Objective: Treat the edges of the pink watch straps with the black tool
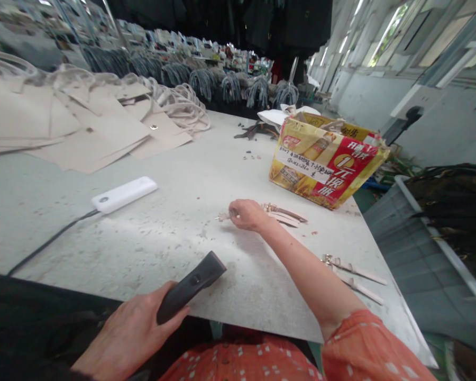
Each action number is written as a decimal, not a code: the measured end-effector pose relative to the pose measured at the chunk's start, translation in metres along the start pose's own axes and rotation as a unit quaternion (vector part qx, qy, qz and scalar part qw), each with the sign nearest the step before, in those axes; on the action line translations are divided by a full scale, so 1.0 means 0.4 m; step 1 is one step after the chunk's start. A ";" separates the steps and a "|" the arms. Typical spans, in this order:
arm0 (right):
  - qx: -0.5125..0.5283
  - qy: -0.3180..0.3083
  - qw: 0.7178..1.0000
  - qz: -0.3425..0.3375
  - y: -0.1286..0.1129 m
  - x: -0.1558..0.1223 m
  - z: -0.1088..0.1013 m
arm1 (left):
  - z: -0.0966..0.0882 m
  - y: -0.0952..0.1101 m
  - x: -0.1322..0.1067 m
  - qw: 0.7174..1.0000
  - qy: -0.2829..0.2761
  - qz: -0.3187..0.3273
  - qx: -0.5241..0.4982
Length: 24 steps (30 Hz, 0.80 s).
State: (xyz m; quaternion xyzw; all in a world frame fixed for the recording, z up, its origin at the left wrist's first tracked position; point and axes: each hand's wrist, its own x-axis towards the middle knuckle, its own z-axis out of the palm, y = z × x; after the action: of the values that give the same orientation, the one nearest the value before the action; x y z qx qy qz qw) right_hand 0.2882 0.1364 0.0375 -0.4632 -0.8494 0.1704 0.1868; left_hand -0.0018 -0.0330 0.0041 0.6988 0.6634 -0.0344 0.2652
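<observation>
My left hand (pixel 130 333) sits low at the near table edge, gripping a black electric trimmer (pixel 192 286) with its head pointing up and to the right. My right hand (pixel 248 214) rests on the table with its fingers pinched on a small pale strap scrap (pixel 223 216). Just beyond those fingers lie beige straps with metal clasps (pixel 283 213). Similar strap pieces with clasps (pixel 353 275) lie further right, near the table's edge.
A white rectangular device with a black cable (pixel 124 194) lies on the grey table (pixel 154 248). Beige bag panels with rope handles (pixel 87 127) are piled far left. A printed cardboard box (pixel 327 164) stands far right, and a grey crate (pixel 424 248) stands beyond the right edge.
</observation>
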 end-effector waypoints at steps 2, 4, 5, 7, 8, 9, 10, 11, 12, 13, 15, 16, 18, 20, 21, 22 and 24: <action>0.001 -0.009 1.000 0.004 -0.022 0.002 -0.001 | -0.015 0.016 -0.002 1.000 -0.026 -0.013 -0.002; 0.002 -0.022 1.000 0.008 -0.042 -0.014 0.003 | -0.023 0.026 -0.006 0.999 -0.029 -0.019 -0.007; 0.001 -0.033 0.999 0.011 -0.049 -0.032 0.008 | -0.024 0.027 -0.008 0.999 -0.027 -0.021 -0.011; -0.003 -0.068 0.997 0.028 -0.056 -0.091 0.028 | -0.023 0.026 -0.014 0.999 -0.026 -0.016 -0.023; -0.007 -0.087 0.995 0.044 -0.055 -0.131 0.043 | -0.020 0.025 -0.017 0.999 -0.027 -0.012 -0.030; -0.014 -0.102 0.992 0.069 -0.051 -0.176 0.060 | -0.018 0.024 -0.019 0.999 -0.028 -0.008 -0.036; -0.018 -0.111 0.989 0.094 -0.046 -0.225 0.078 | -0.016 0.025 -0.021 0.999 -0.032 -0.004 -0.039; -0.020 -0.106 0.987 0.120 -0.038 -0.276 0.096 | -0.014 0.028 -0.022 0.999 -0.038 -0.003 -0.037; -0.018 -0.100 0.984 0.143 -0.031 -0.325 0.114 | -0.012 0.032 -0.022 0.998 -0.048 -0.002 -0.031; -0.013 -0.087 0.983 0.158 -0.023 -0.372 0.130 | -0.010 0.038 -0.021 0.998 -0.058 -0.001 -0.020; -0.007 -0.054 0.983 0.174 -0.010 -0.449 0.157 | -0.004 0.054 -0.016 0.997 -0.078 0.009 0.007; -0.008 -0.036 0.984 0.175 -0.004 -0.478 0.167 | -0.001 0.062 -0.013 0.996 -0.083 0.016 0.021; -0.014 0.000 0.986 0.167 0.007 -0.515 0.185 | 0.008 0.077 -0.005 0.995 -0.081 0.028 0.044; -0.016 0.035 0.988 0.151 0.018 -0.531 0.203 | 0.012 0.091 0.002 0.994 -0.083 0.042 0.053; -0.013 0.054 0.989 0.141 0.024 -0.535 0.213 | 0.012 0.098 0.006 0.994 -0.087 0.047 0.055; -0.007 0.073 0.989 0.130 0.030 -0.537 0.223 | 0.010 0.104 0.009 0.993 -0.091 0.052 0.058; 0.012 0.114 0.988 0.108 0.040 -0.539 0.241 | -0.001 0.118 0.016 0.991 -0.100 0.059 0.072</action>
State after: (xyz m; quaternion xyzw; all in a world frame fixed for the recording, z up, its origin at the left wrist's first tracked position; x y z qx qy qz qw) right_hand 0.3618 -0.0500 -0.0885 -0.5660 -0.7656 0.1464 0.2685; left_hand 0.0435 -0.0259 0.0172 0.7469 0.5873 -0.1360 0.2805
